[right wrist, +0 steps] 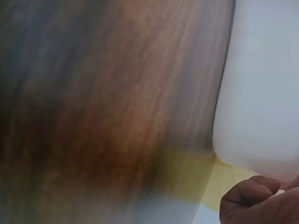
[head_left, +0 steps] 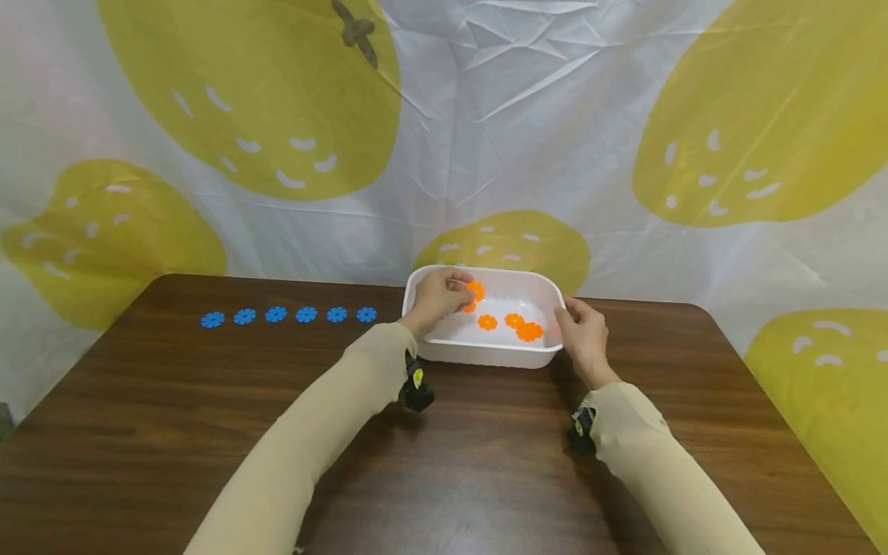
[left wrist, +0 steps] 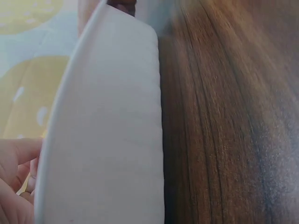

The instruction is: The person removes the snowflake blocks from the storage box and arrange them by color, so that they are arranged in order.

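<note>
A white plastic basin (head_left: pixel 486 354) stands near the back of the table, with several orange flower-shaped discs (head_left: pixel 529 331) on its floor. Over its left part, my left hand (head_left: pixel 438 299) pinches an orange disc (head_left: pixel 477 290) between thumb and fingers; another orange disc shows just below, partly hidden by the hand. My right hand (head_left: pixel 584 336) grips the right end of the basin by its rim, and the right wrist view shows those curled fingers (right wrist: pixel 252 191) against the basin's corner. In the left wrist view the basin's wall (left wrist: pixel 107 121) hides most of the left hand.
Left of the basin, several blue flower-shaped discs (head_left: pixel 306 314) lie in a spaced row along the back of the brown wooden table (head_left: pixel 444 478). A white cloth with yellow fruit prints (head_left: pixel 264 92) hangs behind the table's back edge.
</note>
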The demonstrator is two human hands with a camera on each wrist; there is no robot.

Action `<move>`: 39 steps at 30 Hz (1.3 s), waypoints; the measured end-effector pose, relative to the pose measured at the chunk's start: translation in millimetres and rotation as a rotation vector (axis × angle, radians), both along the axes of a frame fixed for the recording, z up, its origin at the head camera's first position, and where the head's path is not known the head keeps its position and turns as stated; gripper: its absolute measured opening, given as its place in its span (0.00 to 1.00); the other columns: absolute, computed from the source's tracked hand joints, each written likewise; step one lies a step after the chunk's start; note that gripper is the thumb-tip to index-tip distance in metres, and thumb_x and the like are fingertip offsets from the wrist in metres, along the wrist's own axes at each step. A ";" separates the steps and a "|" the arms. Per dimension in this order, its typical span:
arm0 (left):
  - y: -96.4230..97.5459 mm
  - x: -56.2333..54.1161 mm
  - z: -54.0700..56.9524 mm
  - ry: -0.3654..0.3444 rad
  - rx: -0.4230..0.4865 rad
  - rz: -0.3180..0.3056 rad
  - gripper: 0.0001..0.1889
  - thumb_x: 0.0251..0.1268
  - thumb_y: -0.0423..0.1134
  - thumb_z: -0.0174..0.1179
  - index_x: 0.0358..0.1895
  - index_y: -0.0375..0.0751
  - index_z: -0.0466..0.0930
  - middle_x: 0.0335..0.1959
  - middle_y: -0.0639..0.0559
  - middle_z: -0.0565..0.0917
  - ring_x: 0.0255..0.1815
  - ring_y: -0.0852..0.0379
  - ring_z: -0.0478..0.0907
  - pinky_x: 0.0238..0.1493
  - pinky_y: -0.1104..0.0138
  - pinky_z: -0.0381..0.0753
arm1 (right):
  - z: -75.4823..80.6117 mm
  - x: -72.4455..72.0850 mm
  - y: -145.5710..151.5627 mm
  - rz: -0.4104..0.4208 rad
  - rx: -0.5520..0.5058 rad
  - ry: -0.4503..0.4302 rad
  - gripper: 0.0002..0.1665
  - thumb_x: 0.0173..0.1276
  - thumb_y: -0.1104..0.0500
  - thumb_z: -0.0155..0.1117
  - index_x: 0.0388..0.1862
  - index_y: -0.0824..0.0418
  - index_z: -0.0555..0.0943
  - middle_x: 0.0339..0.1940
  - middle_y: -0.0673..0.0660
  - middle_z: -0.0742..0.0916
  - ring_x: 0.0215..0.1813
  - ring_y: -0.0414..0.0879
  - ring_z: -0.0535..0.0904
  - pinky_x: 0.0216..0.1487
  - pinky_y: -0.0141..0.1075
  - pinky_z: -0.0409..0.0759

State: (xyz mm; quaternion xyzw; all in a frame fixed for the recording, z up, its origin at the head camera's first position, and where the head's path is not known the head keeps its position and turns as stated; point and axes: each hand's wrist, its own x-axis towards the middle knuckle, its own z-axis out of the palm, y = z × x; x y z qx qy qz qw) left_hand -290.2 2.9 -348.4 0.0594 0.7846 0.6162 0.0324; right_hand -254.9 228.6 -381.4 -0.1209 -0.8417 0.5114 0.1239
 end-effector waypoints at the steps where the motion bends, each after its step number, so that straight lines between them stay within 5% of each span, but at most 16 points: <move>1: -1.1 1.1 1.7 -0.011 0.019 -0.002 0.15 0.56 0.26 0.62 0.49 0.33 0.78 0.34 0.45 0.79 0.37 0.48 0.82 0.45 0.60 0.82 | 0.1 -0.1 -0.1 0.001 0.001 0.001 0.24 0.71 0.56 0.51 0.63 0.64 0.72 0.51 0.66 0.81 0.50 0.52 0.75 0.54 0.42 0.76; 4: -5.9 2.8 5.3 -0.037 0.061 0.007 0.15 0.58 0.28 0.62 0.50 0.34 0.78 0.35 0.45 0.79 0.41 0.45 0.82 0.48 0.58 0.81 | 0.3 -0.5 0.3 0.007 -0.001 0.010 0.24 0.71 0.56 0.51 0.64 0.64 0.72 0.53 0.66 0.81 0.51 0.53 0.75 0.56 0.43 0.76; 9: -17.5 4.8 8.9 -0.066 0.095 0.052 0.15 0.58 0.29 0.63 0.50 0.37 0.80 0.34 0.47 0.79 0.34 0.56 0.82 0.46 0.62 0.82 | 0.3 -1.3 1.4 0.011 -0.001 0.024 0.24 0.71 0.57 0.50 0.63 0.65 0.72 0.56 0.65 0.80 0.53 0.54 0.75 0.58 0.44 0.75; 16: -40.2 9.1 11.2 -0.111 0.153 0.069 0.17 0.61 0.31 0.61 0.54 0.38 0.77 0.37 0.47 0.80 0.40 0.54 0.83 0.50 0.62 0.80 | 0.0 -1.6 1.6 0.012 -0.003 0.026 0.24 0.71 0.57 0.50 0.63 0.65 0.72 0.57 0.66 0.80 0.54 0.55 0.75 0.59 0.44 0.74; 22: -61.9 12.1 10.5 -0.117 0.174 0.098 0.18 0.63 0.31 0.60 0.56 0.37 0.76 0.36 0.50 0.79 0.30 0.65 0.80 0.38 0.73 0.81 | -0.3 -1.4 0.3 0.006 -0.009 0.028 0.24 0.71 0.58 0.51 0.63 0.66 0.73 0.56 0.66 0.81 0.53 0.54 0.75 0.58 0.44 0.75; 29: -86.7 17.5 9.8 -0.127 0.220 0.113 0.19 0.63 0.30 0.59 0.58 0.34 0.73 0.37 0.52 0.77 0.28 0.67 0.80 0.30 0.77 0.79 | -0.1 -2.0 -0.4 0.006 -0.008 0.022 0.24 0.71 0.57 0.51 0.63 0.65 0.72 0.55 0.65 0.81 0.52 0.54 0.75 0.57 0.44 0.75; 39: -124.9 28.5 -4.0 -0.159 0.128 0.133 0.20 0.65 0.32 0.57 0.60 0.34 0.71 0.39 0.52 0.78 0.31 0.66 0.80 0.36 0.77 0.80 | -1.3 -2.7 -0.4 0.000 -0.005 0.025 0.24 0.71 0.57 0.51 0.63 0.65 0.73 0.54 0.66 0.81 0.51 0.54 0.75 0.56 0.44 0.76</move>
